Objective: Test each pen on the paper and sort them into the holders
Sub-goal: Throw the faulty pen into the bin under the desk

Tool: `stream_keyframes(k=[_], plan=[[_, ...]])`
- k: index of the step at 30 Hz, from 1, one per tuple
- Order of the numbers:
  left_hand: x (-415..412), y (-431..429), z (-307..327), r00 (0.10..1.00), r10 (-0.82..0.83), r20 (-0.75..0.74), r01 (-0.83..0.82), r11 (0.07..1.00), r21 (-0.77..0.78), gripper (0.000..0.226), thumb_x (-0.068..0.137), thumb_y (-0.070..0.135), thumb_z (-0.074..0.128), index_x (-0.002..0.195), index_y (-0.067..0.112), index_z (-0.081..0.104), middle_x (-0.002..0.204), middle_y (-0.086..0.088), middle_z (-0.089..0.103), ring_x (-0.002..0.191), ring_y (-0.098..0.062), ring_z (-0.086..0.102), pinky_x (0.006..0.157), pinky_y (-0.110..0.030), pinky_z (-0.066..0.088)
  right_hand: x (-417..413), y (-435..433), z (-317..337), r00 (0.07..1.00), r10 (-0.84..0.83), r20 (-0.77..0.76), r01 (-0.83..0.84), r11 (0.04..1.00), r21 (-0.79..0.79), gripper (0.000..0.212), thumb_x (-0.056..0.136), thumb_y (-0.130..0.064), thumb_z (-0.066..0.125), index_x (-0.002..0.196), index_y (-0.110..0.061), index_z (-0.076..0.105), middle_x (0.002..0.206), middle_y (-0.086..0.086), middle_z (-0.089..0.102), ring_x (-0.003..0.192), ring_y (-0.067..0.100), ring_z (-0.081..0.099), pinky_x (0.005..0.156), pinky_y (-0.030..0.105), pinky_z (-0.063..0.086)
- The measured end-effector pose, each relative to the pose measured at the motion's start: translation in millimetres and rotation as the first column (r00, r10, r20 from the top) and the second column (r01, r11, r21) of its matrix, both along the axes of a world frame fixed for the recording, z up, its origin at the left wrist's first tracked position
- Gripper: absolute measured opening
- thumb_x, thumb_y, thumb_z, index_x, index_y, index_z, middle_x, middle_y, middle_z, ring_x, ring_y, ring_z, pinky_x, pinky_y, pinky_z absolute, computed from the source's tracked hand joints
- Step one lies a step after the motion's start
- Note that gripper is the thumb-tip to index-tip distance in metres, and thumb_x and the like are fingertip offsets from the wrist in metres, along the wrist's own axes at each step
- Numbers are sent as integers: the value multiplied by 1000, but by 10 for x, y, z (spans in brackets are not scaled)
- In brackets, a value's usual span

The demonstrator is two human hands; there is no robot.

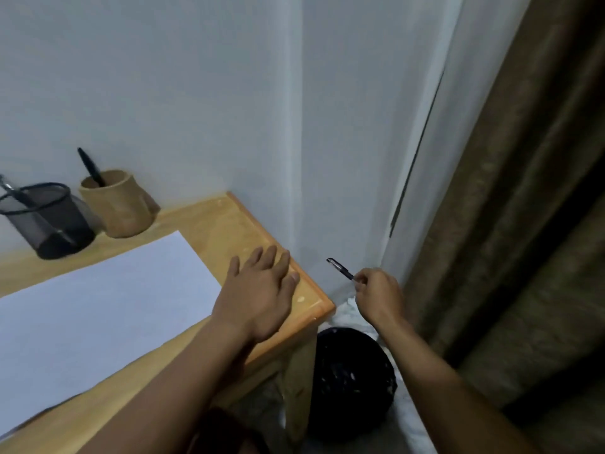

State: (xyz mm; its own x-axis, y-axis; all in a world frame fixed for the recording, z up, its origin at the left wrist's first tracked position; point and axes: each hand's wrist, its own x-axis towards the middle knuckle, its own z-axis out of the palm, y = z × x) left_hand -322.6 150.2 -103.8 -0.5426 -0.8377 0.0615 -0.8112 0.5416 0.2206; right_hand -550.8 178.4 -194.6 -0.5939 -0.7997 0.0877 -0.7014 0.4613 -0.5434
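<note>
Black bin (353, 385) beside wooden desk (229, 224), brown curtain (523, 224).

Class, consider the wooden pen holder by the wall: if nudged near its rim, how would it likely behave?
The wooden holder looks squat and wide-based, so it would probably slide rather than tip. Its one pen leans against the rim and may rattle or shift. It seems rigid, likely not fragile.

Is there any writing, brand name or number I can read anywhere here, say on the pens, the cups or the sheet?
None can be read.
Paper: blank.
Pen in the right hand: any print too blurred to tell.
Wooden holder and mesh holder: no label visible.
</note>
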Motion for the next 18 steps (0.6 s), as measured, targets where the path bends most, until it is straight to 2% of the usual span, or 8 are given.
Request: stream_keyframes(k=[4,6,8,12,15,18], plan=[[-19,5,-28,999,36,22,-36,999,-9,64,102,52,15,158,22,17,167,-3,11,154,-22,6,123,-50,6,-151,18,-676,993,-63,95,50,990,134,22,87,-11,60,100,-20,75,106,9,75,108,32,67,90,37,55],[-14,13,-34,997,60,40,-59,998,-21,64,100,55,13,158,26,18,167,-1,13,154,-25,7,122,-55,8,-199,17,-979,991,-71,114,46,978,203,22,89,-8,58,100,-17,75,107,12,75,108,34,67,90,36,55],[3,33,-24,993,93,66,-91,995,-36,67,96,59,9,156,32,19,166,1,16,153,-30,9,119,-61,11,-214,31,-1236,990,-79,115,40,953,301,22,93,-10,55,105,-13,73,111,14,72,109,36,66,89,38,54],[17,31,-46,990,105,92,-100,993,-59,72,90,64,4,156,36,16,165,-1,18,151,-31,13,116,-60,16,-167,131,-1780,987,-72,141,-1,887,461,25,99,-18,52,118,-7,66,122,17,67,113,36,64,90,42,53],[-13,-3,-76,989,108,97,-101,992,-72,73,90,65,5,155,35,17,164,-1,19,151,-31,15,115,-61,19,-100,176,-2036,989,-33,146,-52,839,541,28,101,-19,51,121,-5,63,125,17,65,115,34,62,90,39,51],[-31,-11,-100,989,118,89,-113,992,-61,72,89,65,6,154,35,19,165,1,18,152,-31,14,116,-61,18,-59,154,-2122,991,-48,128,-33,825,565,28,103,-18,46,121,-5,62,126,15,63,116,33,60,89,37,49]])
